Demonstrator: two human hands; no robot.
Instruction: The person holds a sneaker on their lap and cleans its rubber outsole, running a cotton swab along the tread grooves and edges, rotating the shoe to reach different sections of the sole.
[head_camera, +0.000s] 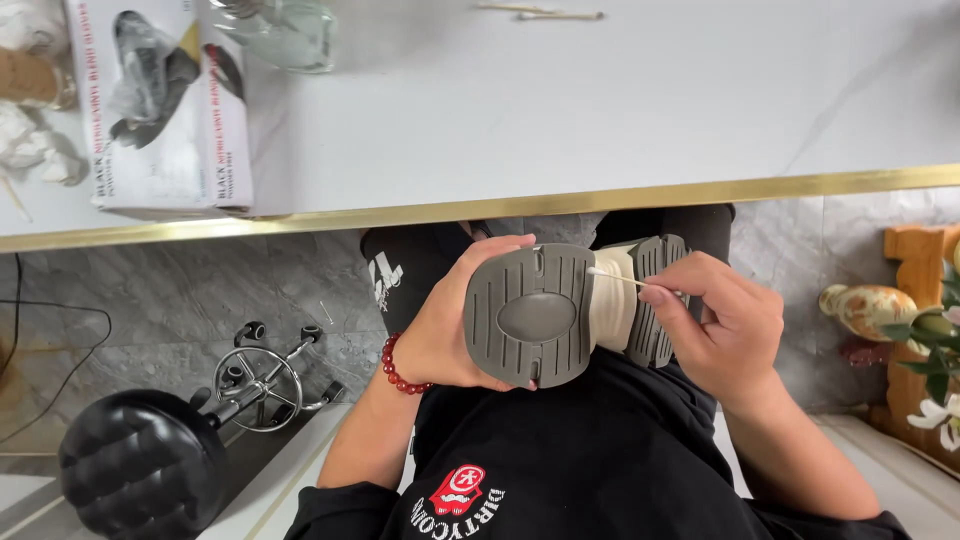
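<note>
Grey-soled shoe (560, 312) lies sole-up, gripped by the left hand (450, 335). The right hand (725, 325) pinches a cotton swab (618, 279), tip seemingly touching the pale arch.

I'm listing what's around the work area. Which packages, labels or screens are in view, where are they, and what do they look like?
Glove box: upper left of the white table, rectangular carton, white with dark glove pictures and red and black print.
Shirt print: bottom centre on the black shirt, red and white emblem.
No screens.

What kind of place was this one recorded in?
Probably a home or small studio corner, not a factory: a white table with gold edging, a grey marble-look floor, a black stool and a flower arrangement.
</note>
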